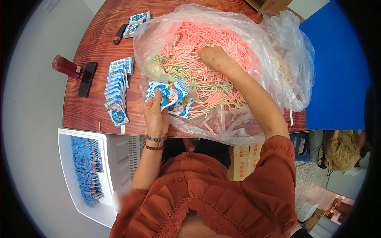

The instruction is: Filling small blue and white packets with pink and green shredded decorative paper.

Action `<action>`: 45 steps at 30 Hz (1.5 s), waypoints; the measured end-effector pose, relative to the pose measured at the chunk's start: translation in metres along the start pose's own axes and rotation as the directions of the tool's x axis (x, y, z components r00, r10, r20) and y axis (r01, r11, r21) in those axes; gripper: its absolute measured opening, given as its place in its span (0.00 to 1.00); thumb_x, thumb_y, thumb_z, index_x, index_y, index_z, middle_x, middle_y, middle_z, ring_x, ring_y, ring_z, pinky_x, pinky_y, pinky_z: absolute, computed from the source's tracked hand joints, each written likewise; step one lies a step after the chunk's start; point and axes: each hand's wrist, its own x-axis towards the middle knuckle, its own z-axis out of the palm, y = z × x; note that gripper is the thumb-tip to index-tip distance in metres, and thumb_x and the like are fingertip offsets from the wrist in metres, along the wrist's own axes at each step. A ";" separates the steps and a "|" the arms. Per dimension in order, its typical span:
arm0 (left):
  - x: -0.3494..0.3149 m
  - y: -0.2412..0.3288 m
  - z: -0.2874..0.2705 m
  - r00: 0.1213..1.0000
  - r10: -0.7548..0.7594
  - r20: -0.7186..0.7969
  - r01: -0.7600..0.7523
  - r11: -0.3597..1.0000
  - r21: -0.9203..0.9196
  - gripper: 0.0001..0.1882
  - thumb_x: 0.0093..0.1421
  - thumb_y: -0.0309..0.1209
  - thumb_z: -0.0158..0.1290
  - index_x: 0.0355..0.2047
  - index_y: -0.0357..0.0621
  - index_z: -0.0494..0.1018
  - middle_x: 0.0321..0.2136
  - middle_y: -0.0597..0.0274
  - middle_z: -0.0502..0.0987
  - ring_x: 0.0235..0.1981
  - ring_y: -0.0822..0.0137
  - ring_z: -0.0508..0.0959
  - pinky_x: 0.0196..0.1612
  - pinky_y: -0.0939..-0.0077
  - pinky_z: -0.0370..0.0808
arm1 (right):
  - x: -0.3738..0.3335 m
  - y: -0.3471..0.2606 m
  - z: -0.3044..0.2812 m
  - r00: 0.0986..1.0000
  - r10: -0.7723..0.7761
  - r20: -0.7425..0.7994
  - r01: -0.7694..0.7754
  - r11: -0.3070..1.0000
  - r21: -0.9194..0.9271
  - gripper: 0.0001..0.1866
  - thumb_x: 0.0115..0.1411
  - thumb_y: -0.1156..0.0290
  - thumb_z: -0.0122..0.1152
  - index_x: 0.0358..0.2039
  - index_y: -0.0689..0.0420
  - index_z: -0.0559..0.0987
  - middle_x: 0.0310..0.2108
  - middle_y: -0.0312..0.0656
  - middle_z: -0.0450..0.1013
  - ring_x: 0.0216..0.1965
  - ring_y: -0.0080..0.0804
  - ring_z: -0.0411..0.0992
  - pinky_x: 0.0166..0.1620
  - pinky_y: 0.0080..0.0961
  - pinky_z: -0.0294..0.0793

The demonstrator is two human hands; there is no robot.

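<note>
My left hand is closed on small blue-and-white packets, thumb on top, at the near left edge of a big clear plastic bag. Another such packet shows just below them; whether it is held or lies on the bag I cannot tell. The bag lies wide open, full of thin pink and green sticks. Over on the far side of the heap, my right hand reaches down among the sticks with its fingers curled. Its fingertips are hidden, and so is whatever they may hold.
Overlapping packets form a row on the wooden table, beside a black phone and a red bottle. A box cutter lies farther back. At lower left, a white bin holds many packets. Another plastic bag sits right.
</note>
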 end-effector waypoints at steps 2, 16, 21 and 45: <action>0.000 0.002 -0.003 1.000 0.001 -0.004 -0.001 1.000 -0.008 0.16 0.67 0.37 0.49 0.44 0.35 0.74 0.41 0.59 0.79 0.42 0.67 0.79 0.48 0.69 0.77 | 0.003 -0.001 0.001 0.999 0.016 0.050 -0.014 0.999 -0.041 0.11 0.57 0.74 0.48 0.32 0.59 0.80 0.35 0.50 0.78 0.39 0.46 0.78 0.37 0.41 0.78; 0.011 -0.005 0.026 0.998 -0.009 -0.056 0.003 0.995 -0.095 0.13 0.67 0.37 0.49 0.36 0.40 0.75 0.34 0.63 0.80 0.35 0.75 0.79 0.39 0.78 0.77 | -0.052 -0.042 -0.024 0.930 0.358 -0.086 0.311 -0.639 0.703 0.09 0.69 0.73 0.45 0.41 0.67 0.70 0.32 0.42 0.72 0.40 0.34 0.74 0.56 0.44 0.71; 0.007 -0.013 0.035 0.997 0.021 -0.070 -0.030 0.990 -0.140 0.12 0.67 0.37 0.50 0.35 0.41 0.75 0.33 0.65 0.79 0.34 0.76 0.78 0.39 0.78 0.77 | -0.069 -0.096 -0.050 0.865 0.457 -0.207 0.468 -0.586 0.661 0.14 0.70 0.68 0.43 0.43 0.68 0.70 0.33 0.46 0.73 0.46 0.41 0.74 0.59 0.42 0.65; 0.009 -0.015 0.038 0.998 0.057 -0.010 -0.057 0.940 -0.336 0.11 0.68 0.35 0.47 0.39 0.40 0.74 0.36 0.63 0.79 0.36 0.74 0.79 0.42 0.75 0.78 | -0.076 -0.149 -0.041 0.792 0.459 -0.402 0.460 -0.017 0.888 0.28 0.69 0.51 0.43 0.59 0.59 0.67 0.68 0.47 0.51 0.70 0.41 0.44 0.68 0.36 0.47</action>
